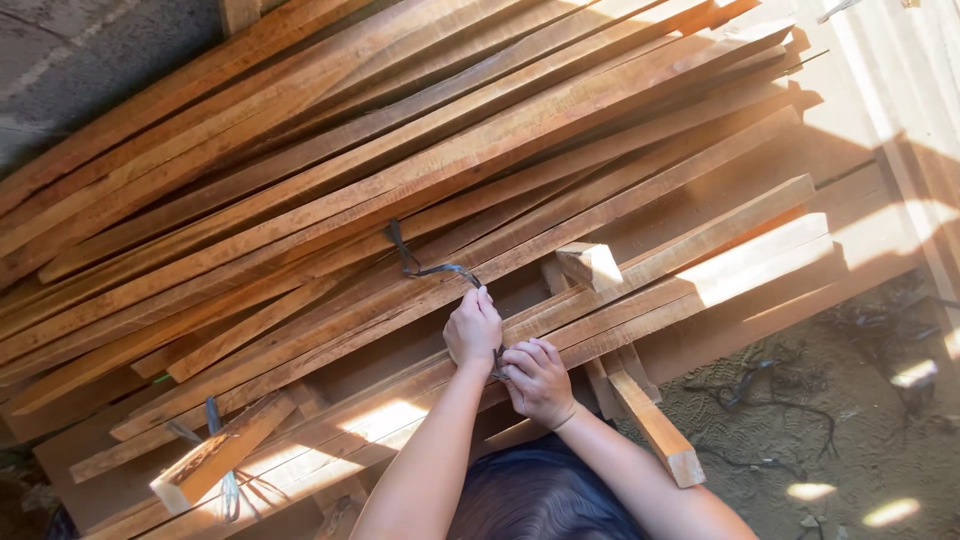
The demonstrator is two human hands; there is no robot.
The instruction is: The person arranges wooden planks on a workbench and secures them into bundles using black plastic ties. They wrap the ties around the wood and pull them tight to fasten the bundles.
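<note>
A dark strap [432, 265] lies loose across the stacked wooden slats [400, 190], not yet pulled tight. The left hand [473, 328] pinches its near end; the right hand [538, 380] grips it just beside. A short offcut [590, 264] rests nearby.

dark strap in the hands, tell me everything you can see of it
The dark strap is a thin, flat, twisted band, seemingly plastic. It lies slack and kinked across the reddish wooden slats, running up and left from the left hand, which pinches its near end. A short piece shows between that hand and the right hand.
</note>
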